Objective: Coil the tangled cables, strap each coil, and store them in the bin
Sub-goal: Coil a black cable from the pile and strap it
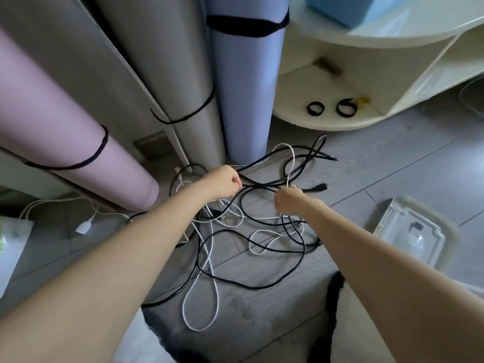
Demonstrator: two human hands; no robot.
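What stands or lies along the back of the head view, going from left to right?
Pink rolled mat → grey rolled mat → lavender rolled mat → two coiled black straps on the cream shelf. The tangled cables lie nearer, so they are left out.

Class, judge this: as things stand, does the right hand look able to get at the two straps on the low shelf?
Probably yes. The right hand grips cables, but open floor lies between it and the straps, which sit uncovered near the shelf edge.
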